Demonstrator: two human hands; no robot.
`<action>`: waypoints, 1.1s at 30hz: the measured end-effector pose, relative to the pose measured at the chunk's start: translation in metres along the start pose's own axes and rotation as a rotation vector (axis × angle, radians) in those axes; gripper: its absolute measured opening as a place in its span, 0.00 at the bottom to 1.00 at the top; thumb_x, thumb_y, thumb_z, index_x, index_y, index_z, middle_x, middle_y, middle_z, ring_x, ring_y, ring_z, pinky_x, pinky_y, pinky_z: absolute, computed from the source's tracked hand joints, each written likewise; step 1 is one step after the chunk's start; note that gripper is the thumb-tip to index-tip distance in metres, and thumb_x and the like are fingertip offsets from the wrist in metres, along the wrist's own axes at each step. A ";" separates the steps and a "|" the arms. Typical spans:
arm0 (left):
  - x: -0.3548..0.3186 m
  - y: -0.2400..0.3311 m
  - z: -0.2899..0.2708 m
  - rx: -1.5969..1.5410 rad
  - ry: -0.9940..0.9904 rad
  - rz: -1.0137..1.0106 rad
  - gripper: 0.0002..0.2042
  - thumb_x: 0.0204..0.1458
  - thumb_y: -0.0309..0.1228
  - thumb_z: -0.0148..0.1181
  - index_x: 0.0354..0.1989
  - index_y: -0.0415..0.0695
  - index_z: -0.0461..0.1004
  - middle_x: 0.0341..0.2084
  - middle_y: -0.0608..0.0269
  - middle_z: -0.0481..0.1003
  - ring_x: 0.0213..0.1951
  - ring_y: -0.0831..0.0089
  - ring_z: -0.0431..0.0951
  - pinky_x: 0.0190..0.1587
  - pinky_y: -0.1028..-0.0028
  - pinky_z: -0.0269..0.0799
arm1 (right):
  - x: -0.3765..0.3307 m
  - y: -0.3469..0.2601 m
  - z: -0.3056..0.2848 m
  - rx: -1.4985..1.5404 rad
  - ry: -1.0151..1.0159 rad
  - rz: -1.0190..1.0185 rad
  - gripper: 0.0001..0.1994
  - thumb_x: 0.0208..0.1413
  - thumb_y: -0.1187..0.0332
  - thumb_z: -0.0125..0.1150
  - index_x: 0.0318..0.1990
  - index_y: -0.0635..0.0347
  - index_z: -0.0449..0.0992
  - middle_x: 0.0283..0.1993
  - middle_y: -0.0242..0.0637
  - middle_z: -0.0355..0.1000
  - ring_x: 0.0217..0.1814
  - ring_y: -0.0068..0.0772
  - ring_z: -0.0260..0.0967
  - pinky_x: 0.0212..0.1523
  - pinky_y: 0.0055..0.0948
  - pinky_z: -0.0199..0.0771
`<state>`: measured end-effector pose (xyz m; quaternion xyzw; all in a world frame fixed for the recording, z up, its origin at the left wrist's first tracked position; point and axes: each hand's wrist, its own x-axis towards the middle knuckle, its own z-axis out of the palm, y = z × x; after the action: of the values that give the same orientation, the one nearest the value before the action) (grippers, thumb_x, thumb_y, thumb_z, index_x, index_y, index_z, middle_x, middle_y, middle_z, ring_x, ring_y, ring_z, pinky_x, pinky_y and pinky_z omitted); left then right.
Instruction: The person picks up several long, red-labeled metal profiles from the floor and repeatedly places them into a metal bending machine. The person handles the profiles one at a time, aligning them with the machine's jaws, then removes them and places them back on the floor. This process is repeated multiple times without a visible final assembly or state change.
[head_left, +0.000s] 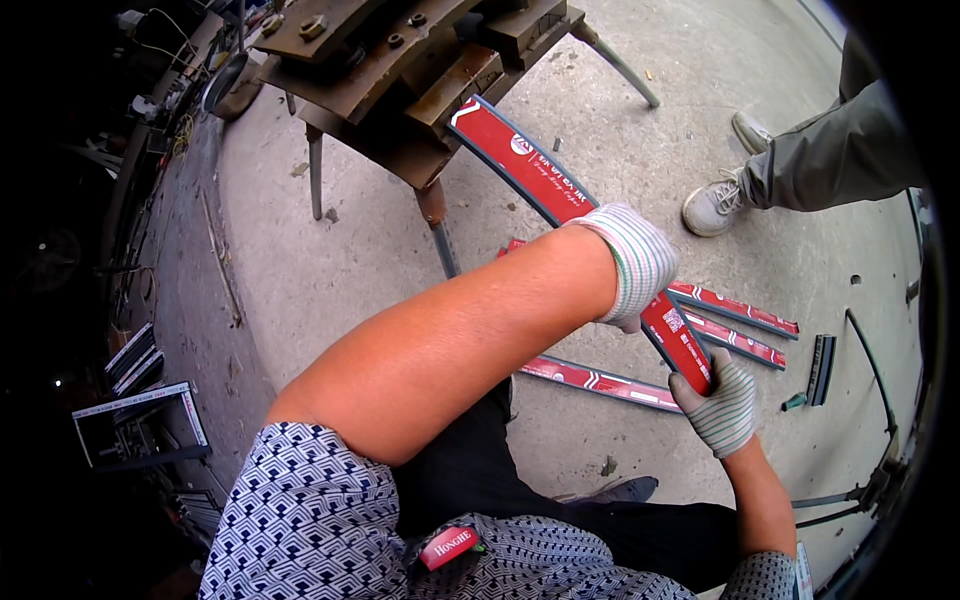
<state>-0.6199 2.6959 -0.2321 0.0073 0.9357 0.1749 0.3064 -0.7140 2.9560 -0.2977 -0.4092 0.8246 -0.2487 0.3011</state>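
A long curved red strip with a dark blue edge (520,160) runs from the rusty metal stand (400,60) down toward me. My left hand (635,262), in a striped knit glove, grips it near the middle, the forearm crossing the view. My right hand (718,400), gloved the same way, holds the strip's near end. The far end of the strip rests against the stand's underside.
Several more red strips (735,310) lie on the concrete floor beside my hands, one (595,380) under my arm. A dark curved piece (821,368) lies to the right. Another person's legs and grey shoes (715,205) stand at the upper right. Metal frames (140,420) lean at the left.
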 end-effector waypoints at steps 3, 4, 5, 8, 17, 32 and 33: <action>0.000 -0.001 0.002 -0.001 -0.008 0.006 0.19 0.46 0.44 0.72 0.39 0.42 0.84 0.31 0.50 0.83 0.38 0.53 0.84 0.43 0.61 0.78 | -0.003 -0.001 0.003 -0.029 -0.020 0.019 0.20 0.48 0.59 0.75 0.40 0.66 0.76 0.27 0.45 0.76 0.27 0.34 0.77 0.32 0.33 0.77; -0.001 -0.001 0.002 -0.001 -0.006 0.012 0.19 0.46 0.44 0.72 0.39 0.42 0.84 0.31 0.50 0.82 0.38 0.53 0.84 0.43 0.61 0.78 | -0.005 -0.001 0.004 -0.046 -0.028 0.033 0.21 0.48 0.58 0.74 0.40 0.66 0.76 0.26 0.46 0.76 0.26 0.35 0.77 0.31 0.33 0.77; -0.001 -0.001 0.002 -0.001 -0.016 0.010 0.19 0.46 0.44 0.73 0.39 0.42 0.84 0.31 0.50 0.82 0.39 0.53 0.84 0.43 0.61 0.78 | -0.007 0.001 0.006 -0.039 -0.024 0.034 0.21 0.49 0.58 0.74 0.40 0.66 0.75 0.25 0.47 0.75 0.26 0.36 0.77 0.31 0.34 0.77; -0.002 -0.001 0.002 -0.010 -0.039 -0.001 0.19 0.45 0.43 0.73 0.39 0.42 0.84 0.31 0.49 0.82 0.39 0.53 0.84 0.44 0.61 0.78 | -0.009 0.000 0.010 -0.065 -0.028 0.025 0.22 0.49 0.56 0.74 0.40 0.66 0.75 0.25 0.48 0.75 0.26 0.42 0.77 0.30 0.35 0.76; -0.008 -0.001 -0.001 -0.035 -0.074 0.013 0.19 0.45 0.43 0.73 0.39 0.42 0.83 0.31 0.50 0.82 0.38 0.53 0.84 0.43 0.61 0.78 | -0.023 -0.015 0.014 -0.055 0.020 0.011 0.19 0.50 0.59 0.74 0.39 0.64 0.74 0.24 0.44 0.73 0.23 0.38 0.73 0.28 0.32 0.74; -0.025 0.000 -0.009 -0.069 -0.060 0.017 0.20 0.44 0.45 0.74 0.39 0.41 0.83 0.31 0.50 0.82 0.39 0.53 0.84 0.43 0.62 0.78 | -0.032 -0.029 0.002 -0.037 -0.101 0.051 0.20 0.50 0.60 0.74 0.41 0.65 0.75 0.25 0.45 0.75 0.25 0.36 0.77 0.28 0.33 0.75; -0.025 -0.001 -0.008 -0.082 -0.058 0.019 0.20 0.44 0.45 0.74 0.39 0.42 0.83 0.31 0.50 0.82 0.39 0.53 0.84 0.43 0.62 0.78 | -0.032 -0.032 0.000 -0.065 -0.106 0.070 0.20 0.50 0.60 0.74 0.41 0.65 0.75 0.26 0.45 0.76 0.25 0.37 0.77 0.28 0.33 0.76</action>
<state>-0.6043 2.6895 -0.2124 0.0089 0.9185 0.2155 0.3315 -0.6815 2.9650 -0.2672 -0.4021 0.8291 -0.1891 0.3393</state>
